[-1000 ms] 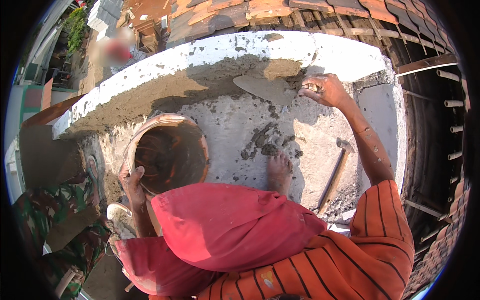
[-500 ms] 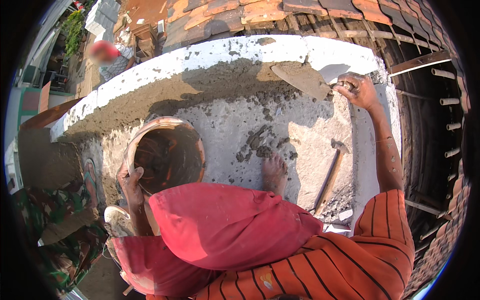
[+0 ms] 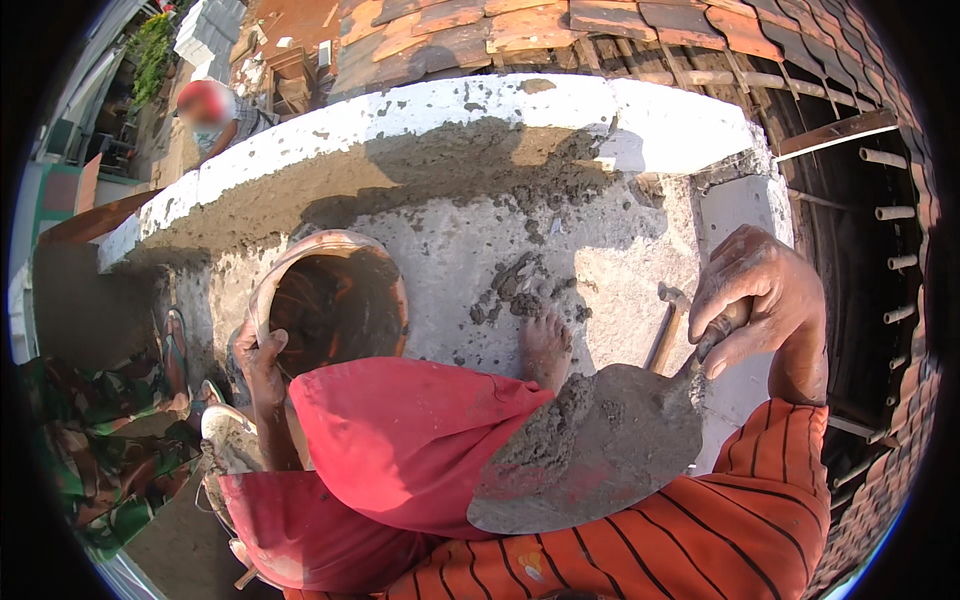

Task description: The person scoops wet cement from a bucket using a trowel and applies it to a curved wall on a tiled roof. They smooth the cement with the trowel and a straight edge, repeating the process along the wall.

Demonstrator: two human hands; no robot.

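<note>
Well, there was the trowel [image 3: 630,445], out over the red trousers [image 3: 410,430] and the striped sleeve side of the shirt, and the right grip [image 3: 768,290] had it, fingers closed firmly round the handle! From that grip the tool ran down and to the left, its long axis slanting from upper right to lower left, the broad blade near the body and a lump of wet mortar [image 3: 550,430] along its far edge. Whether the blade touched the cloth, you couldn't tell.

And over on the left, beyond the raised knee, stood the bucket [image 3: 338,240], mouth up, well apart from the blade. The left grip [image 3: 262,362] was the nearer one there, clasping the left rim, thumb over the lip. Inside: dark grey, orange streaks on the wall, the depth of any mortar lost in shadow.

Just beyond the trowel lay a hammer [image 3: 672,294], its handle partly hidden behind the blade. Next to the bare foot [image 3: 546,350], grey splatters [image 3: 520,285] dotted the slab [image 3: 450,270]. Farther out, the white block wall [image 3: 430,105] curved across, and past it, a co-worker in red headwear [image 3: 205,98]!
</note>
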